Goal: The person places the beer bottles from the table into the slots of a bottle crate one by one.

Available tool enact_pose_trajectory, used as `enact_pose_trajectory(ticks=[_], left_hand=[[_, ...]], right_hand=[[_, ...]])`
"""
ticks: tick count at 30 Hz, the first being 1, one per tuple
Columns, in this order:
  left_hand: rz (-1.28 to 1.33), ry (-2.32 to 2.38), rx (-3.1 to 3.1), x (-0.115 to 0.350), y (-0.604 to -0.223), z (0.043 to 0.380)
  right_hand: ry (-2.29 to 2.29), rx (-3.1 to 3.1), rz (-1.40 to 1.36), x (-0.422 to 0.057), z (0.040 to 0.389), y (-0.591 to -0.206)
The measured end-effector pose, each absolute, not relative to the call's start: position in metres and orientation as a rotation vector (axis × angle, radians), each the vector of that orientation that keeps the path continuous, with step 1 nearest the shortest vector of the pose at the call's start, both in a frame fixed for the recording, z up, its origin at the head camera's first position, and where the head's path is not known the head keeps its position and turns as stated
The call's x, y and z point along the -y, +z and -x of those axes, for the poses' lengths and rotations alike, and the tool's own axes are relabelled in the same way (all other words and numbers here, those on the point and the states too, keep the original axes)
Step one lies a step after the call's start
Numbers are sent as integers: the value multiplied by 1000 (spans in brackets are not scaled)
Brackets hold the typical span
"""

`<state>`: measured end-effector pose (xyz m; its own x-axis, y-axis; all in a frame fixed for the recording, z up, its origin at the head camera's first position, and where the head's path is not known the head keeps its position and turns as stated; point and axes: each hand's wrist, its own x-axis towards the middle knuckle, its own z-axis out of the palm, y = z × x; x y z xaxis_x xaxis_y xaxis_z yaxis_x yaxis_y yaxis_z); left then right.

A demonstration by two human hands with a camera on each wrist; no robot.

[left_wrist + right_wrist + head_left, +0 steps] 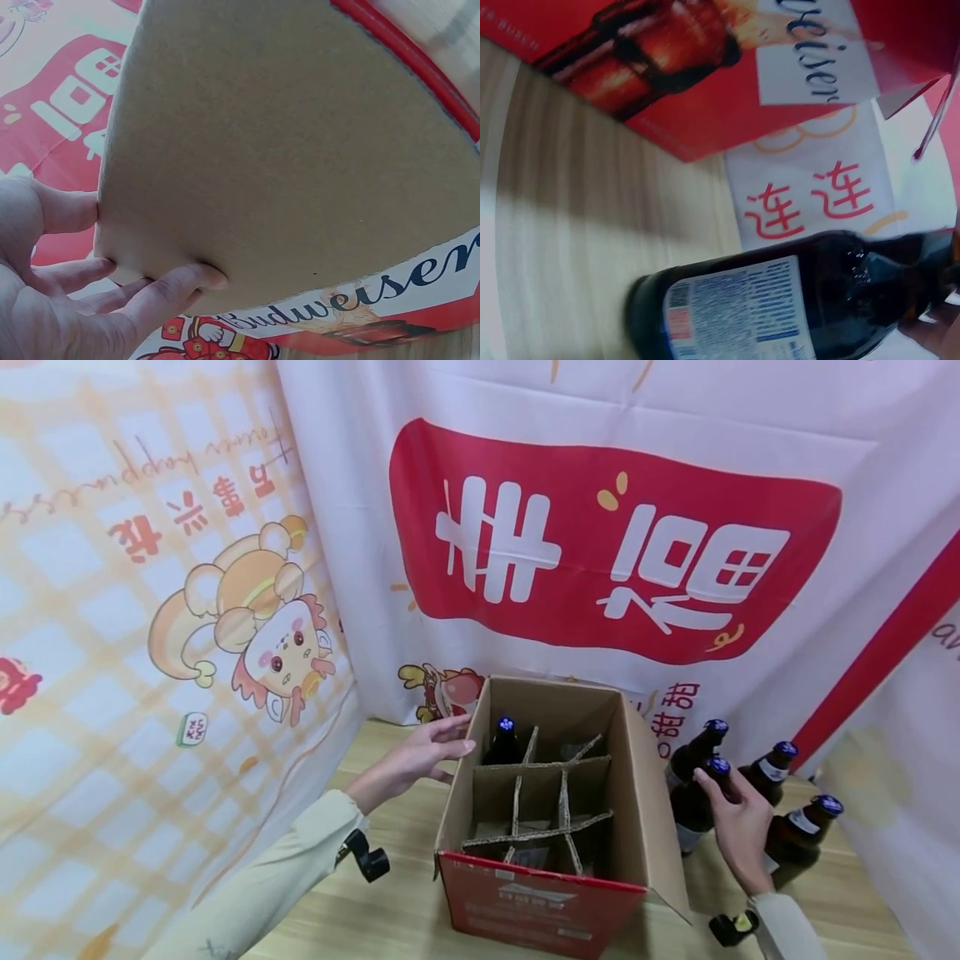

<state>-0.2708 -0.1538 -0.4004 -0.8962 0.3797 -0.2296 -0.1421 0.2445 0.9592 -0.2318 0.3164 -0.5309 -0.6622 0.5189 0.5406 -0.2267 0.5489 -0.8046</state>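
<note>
A red cardboard beer box stands with its top flaps spread, split by cardboard dividers. One dark beer bottle with a blue cap sits in its far left compartment. My left hand rests its fingertips against the box's left flap. To the right of the box, my right hand grips a dark beer bottle near its neck. That bottle's back label shows in the right wrist view. I cannot tell whether its base touches the table.
Three more capped bottles stand around the right hand: one behind, one beyond it to the right, one at far right. The box's right flap sticks out towards them. Printed cloth hangs behind the wooden table.
</note>
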Motion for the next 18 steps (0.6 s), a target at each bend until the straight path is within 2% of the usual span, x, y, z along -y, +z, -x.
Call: enact_pose_trajectory(ticks=[6, 18], left_hand=[[-221, 1685, -2104, 154, -402, 269], [-232, 1685, -2099, 154, -399, 272]], right_hand=[[1172, 2074, 273, -314, 218, -507], [1288, 2109, 312, -308, 203, -417]])
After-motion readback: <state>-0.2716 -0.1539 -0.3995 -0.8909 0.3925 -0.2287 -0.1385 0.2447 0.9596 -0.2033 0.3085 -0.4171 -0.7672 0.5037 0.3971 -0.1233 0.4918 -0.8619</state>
